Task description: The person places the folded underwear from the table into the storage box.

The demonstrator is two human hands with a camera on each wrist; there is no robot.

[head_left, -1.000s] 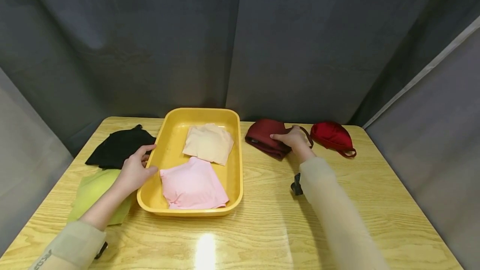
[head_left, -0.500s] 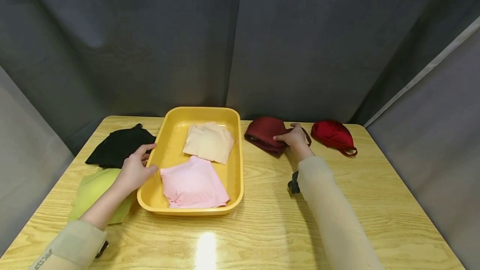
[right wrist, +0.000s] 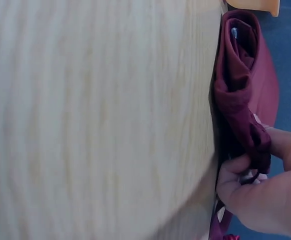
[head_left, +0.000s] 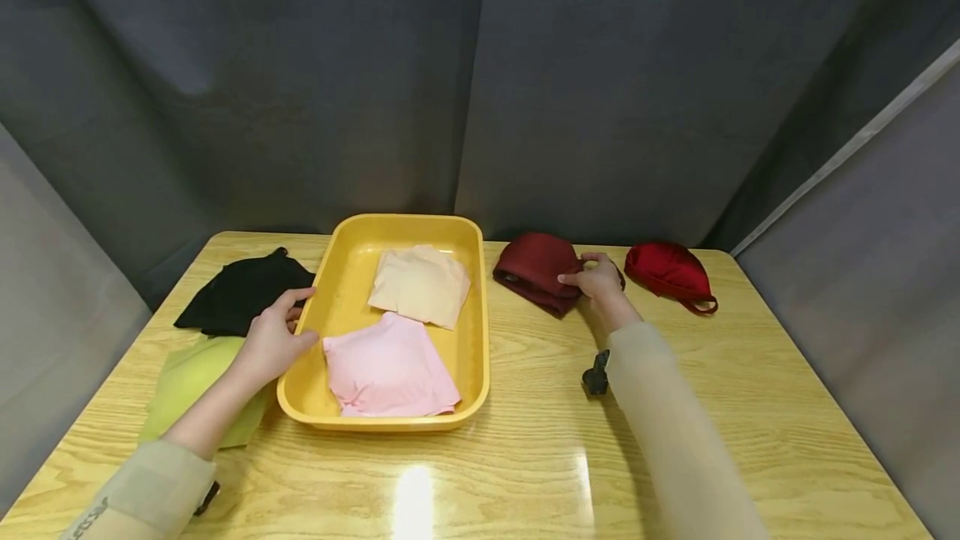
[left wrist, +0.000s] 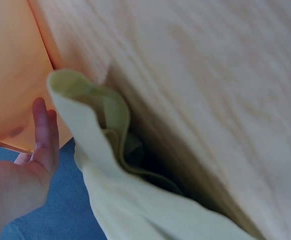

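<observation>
A maroon folded bra [head_left: 536, 265] lies at the table's back edge, right of the yellow tray [head_left: 382, 423]. My right hand [head_left: 600, 286] pinches its right end; in the right wrist view, the fingers and thumb close on the bra's bunched end and strap. At the tray's left side, my left hand [head_left: 273, 340] grips the rim, thumb on the inner side. In the left wrist view, part of that hand [left wrist: 20, 185] shows against the tray wall. A pink folded bra [head_left: 393, 369] and a beige one [head_left: 420, 286] lie in the tray.
Left of the tray lie a black garment [head_left: 243, 294] and a yellow-green garment [head_left: 191, 382], partly under my left forearm. A bright red bra [head_left: 667, 269] sits right of my right hand. Grey curtains [head_left: 360, 82] stand behind the wooden table [head_left: 517, 473].
My right hand has shifted slightly right along the maroon bra, its thumb now nearer the bra's right end. My left hand stays on the tray rim.
</observation>
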